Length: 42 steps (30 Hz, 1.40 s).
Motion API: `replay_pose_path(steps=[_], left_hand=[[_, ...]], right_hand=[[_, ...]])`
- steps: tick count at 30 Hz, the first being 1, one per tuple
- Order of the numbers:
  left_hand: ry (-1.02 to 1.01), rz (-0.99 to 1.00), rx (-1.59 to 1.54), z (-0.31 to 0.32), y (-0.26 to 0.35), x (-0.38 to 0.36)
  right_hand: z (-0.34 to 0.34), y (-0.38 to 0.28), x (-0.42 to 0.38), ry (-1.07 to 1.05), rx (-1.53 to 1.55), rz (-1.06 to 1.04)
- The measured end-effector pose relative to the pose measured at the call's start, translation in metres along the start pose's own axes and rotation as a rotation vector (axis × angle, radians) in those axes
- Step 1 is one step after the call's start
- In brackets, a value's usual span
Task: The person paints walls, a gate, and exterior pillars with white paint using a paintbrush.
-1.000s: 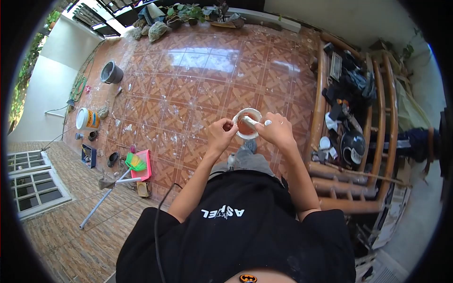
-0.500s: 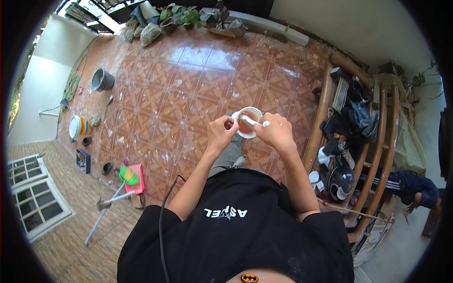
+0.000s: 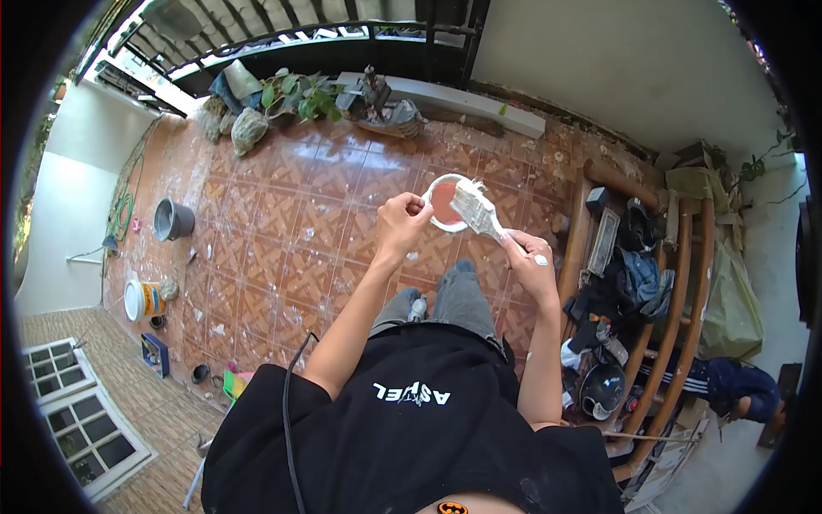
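My left hand [image 3: 402, 224] pinches the rim of a small white-rimmed paint pot [image 3: 430, 195], whose inside looks pinkish-orange. In my right hand [image 3: 531, 264] is the handle of a wide paintbrush [image 3: 476, 210], its bristles caked with white paint. The brush head slants across the right part of the pot's rim in this view. A white smear of paint marks the back of my right hand.
Tiled floor [image 3: 342, 231] with white splatters lies ahead. On the left stand a grey bucket [image 3: 174, 220] and a white tub [image 3: 144, 300]. A wooden bench frame [image 3: 591, 223] holding clothes and a helmet [image 3: 603, 394] is at right, a person [image 3: 728, 387] beyond it.
My right hand has drawn back to the right, lifting the brush head out of the pot. The left hand keeps its hold on the rim. My view has tilted up toward the gate.
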<state>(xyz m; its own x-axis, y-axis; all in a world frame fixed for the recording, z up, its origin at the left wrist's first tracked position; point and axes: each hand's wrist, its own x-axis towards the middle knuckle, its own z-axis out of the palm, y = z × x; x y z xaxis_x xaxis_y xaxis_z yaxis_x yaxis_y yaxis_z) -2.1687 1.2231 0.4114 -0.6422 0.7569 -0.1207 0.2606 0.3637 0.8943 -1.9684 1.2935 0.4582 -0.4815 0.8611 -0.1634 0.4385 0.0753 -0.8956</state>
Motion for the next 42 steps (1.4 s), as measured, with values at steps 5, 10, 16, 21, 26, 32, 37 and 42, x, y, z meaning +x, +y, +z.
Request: replay_pose_path(steps=[5, 10, 16, 21, 26, 32, 37, 42], left_hand=[[0.067, -0.012, -0.127, 0.028, 0.032, 0.092], [0.158, 0.038, -0.011, 0.057, 0.056, 0.174], [0.215, -0.092, -0.117, 0.081, 0.075, 0.253], [0.241, -0.129, -0.175, 0.084, 0.076, 0.306], [0.209, -0.192, -0.21, 0.072, 0.075, 0.368], [0.222, -0.205, -0.244, 0.043, 0.066, 0.438], [0.316, -0.216, -0.263, 0.011, 0.053, 0.479], [0.478, -0.227, -0.222, -0.022, 0.027, 0.48]], right_hand=[[-0.022, 0.012, 0.094, -0.057, 0.348, 0.014], [-0.049, 0.014, 0.191, -0.146, 0.501, 0.025], [-0.066, 0.002, 0.295, -0.317, 0.579, 0.076], [-0.065, -0.015, 0.373, -0.371, 0.74, 0.077], [-0.055, -0.049, 0.464, -0.259, 0.82, -0.041], [-0.056, -0.133, 0.594, -0.058, 0.712, -0.195], [-0.054, -0.19, 0.724, 0.119, 0.482, -0.422], [-0.047, -0.217, 0.831, 0.418, -0.018, -0.626]])
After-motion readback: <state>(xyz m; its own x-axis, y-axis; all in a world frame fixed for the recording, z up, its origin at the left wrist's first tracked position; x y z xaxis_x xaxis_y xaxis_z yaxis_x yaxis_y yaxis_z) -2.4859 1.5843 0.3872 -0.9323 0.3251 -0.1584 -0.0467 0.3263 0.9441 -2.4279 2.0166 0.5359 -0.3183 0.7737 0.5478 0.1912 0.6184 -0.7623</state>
